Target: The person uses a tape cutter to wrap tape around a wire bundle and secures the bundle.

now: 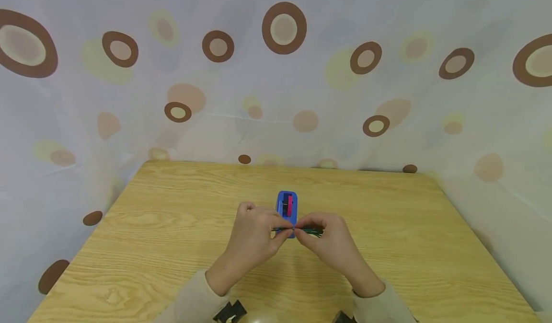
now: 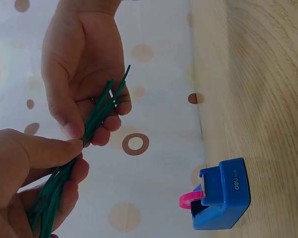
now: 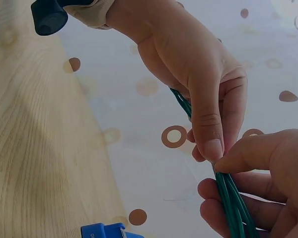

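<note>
A bundle of thin green strands point(image 2: 102, 113) is stretched between both hands above the table. My left hand point(image 1: 257, 232) pinches it between thumb and forefinger. From the other side my right hand point(image 1: 331, 240) pinches it too, the two sets of fingertips meeting near the bundle's middle. Loose strand ends fan out past the fingers in both wrist views; the pinched middle is covered by the fingertips. Just beyond the hands in the head view stands a blue tape dispenser point(image 1: 280, 209) with a pink roll point(image 1: 290, 205). Neither hand grips it.
The light wooden table point(image 1: 181, 193) extends on both sides of the hands. A pale cloth with brown and beige circles point(image 1: 241, 93) hangs behind it and along its sides. Dark wrist cameras point(image 3: 50, 19) sit at the sleeves.
</note>
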`<act>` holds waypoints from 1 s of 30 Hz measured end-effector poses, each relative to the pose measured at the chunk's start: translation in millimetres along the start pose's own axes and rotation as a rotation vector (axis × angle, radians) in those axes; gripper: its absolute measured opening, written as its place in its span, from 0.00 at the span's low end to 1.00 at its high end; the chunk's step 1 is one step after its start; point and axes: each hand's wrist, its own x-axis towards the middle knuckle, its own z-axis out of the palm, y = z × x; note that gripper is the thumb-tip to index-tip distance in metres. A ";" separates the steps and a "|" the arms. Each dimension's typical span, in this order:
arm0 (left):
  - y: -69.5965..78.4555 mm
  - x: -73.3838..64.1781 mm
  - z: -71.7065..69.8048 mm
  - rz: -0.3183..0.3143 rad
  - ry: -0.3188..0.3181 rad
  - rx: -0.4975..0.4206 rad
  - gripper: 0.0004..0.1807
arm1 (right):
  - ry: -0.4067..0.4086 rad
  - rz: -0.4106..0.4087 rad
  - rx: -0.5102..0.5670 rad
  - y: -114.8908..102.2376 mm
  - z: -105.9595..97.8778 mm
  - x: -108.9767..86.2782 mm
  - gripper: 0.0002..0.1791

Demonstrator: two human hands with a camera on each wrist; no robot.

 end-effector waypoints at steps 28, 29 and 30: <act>3.9 1.3 -3.6 -0.131 -0.038 -0.148 0.07 | 0.165 -0.273 -0.113 4.5 4.6 -3.7 0.09; 3.9 1.3 -3.8 -0.132 -0.040 -0.148 0.07 | 0.171 -0.292 -0.122 4.8 4.7 -3.7 0.09; 3.7 1.4 -4.0 -0.133 -0.043 -0.147 0.07 | 0.177 -0.309 -0.131 5.2 4.8 -3.5 0.09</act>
